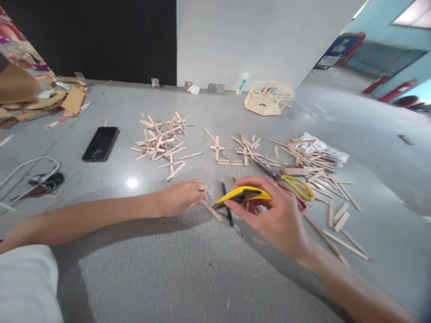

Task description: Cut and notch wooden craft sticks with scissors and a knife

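In the head view, your left hand [183, 198] pinches a wooden stick [213, 212] at the table [134, 278], while your right hand [278, 217] grips a yellow tool [240, 194], its tip at or just beside that stick. Beyond, some crossed sticks [217, 147] look already joined; the loose heap [311, 158] at right seems unused, so much apparently remains.

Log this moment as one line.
left hand: holds stick | right hand: holds yellow tool near stick | scissors: partly behind right hand | phone: on table, left
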Tool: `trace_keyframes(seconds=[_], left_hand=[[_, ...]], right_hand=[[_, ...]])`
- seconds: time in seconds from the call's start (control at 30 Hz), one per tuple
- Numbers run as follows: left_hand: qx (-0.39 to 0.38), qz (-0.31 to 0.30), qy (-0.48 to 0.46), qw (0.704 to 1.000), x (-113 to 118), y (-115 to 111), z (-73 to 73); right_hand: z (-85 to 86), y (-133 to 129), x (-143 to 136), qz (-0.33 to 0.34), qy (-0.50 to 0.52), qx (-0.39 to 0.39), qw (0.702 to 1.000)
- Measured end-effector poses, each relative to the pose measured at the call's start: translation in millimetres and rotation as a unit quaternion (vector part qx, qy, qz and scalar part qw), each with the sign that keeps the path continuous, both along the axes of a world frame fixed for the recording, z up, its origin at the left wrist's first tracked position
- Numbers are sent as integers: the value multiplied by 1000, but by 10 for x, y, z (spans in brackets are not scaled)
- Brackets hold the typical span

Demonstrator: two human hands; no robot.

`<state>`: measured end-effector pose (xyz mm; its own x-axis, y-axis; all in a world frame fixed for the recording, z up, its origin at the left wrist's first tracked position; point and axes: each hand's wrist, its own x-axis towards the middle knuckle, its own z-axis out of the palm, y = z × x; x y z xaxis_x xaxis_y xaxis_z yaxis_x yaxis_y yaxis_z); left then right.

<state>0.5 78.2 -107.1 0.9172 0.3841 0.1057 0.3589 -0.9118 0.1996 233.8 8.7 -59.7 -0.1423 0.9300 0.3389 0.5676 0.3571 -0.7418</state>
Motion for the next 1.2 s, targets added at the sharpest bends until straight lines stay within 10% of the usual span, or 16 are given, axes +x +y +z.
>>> trace_keyframes(seconds=[0.3, 0.63, 0.83, 1.2], left_hand=[[155, 146, 119, 970, 35, -450, 64], [282, 185, 101, 936, 126, -785, -170], [217, 173, 62, 959, 124, -784, -171], [184, 141, 2, 973, 105, -695, -280]], right_hand=[[-264, 138, 101, 125, -56, -77, 988], [-512, 84, 55, 65, 55, -169, 982], [-573, 75, 91, 61, 176, -293, 938], [-648, 79, 58, 78, 83, -199, 973]])
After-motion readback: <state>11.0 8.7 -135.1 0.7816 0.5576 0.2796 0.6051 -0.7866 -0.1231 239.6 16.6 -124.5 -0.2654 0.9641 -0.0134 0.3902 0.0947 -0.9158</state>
